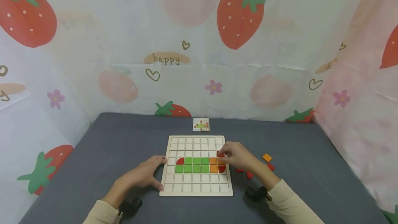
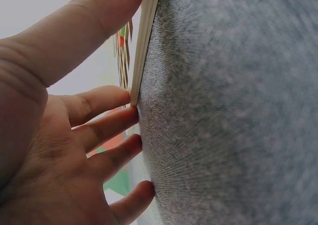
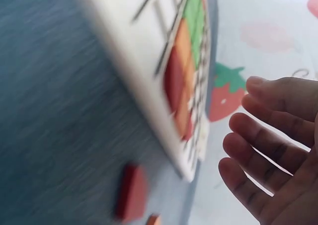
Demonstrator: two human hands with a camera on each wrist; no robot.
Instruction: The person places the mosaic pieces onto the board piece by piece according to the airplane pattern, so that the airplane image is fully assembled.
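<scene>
A pale wooden grid board (image 1: 192, 187) carries green square tiles (image 1: 196, 168), orange square tiles (image 1: 213, 169) and a red rounded tile (image 1: 180, 161) at the left end. Another red rounded tile (image 1: 221, 169) fills the lower right corner of the pattern. My left hand (image 1: 141, 174) touches the board's left edge with thumb and fingers spread, as the left wrist view also shows. Above the board's right side is my right hand (image 1: 240, 156), its fingertips beside a red tile (image 1: 220, 153). In the right wrist view its fingers (image 3: 253, 150) are loosely bent with nothing between them.
Loose tiles lie right of the board: an orange square (image 1: 267, 157) and several red pieces (image 1: 249, 175). Behind the board a small pattern card (image 1: 201, 124) lies on the grey cloth (image 1: 130, 134). A strawberry-print curtain (image 1: 124, 37) encloses the table's back and sides.
</scene>
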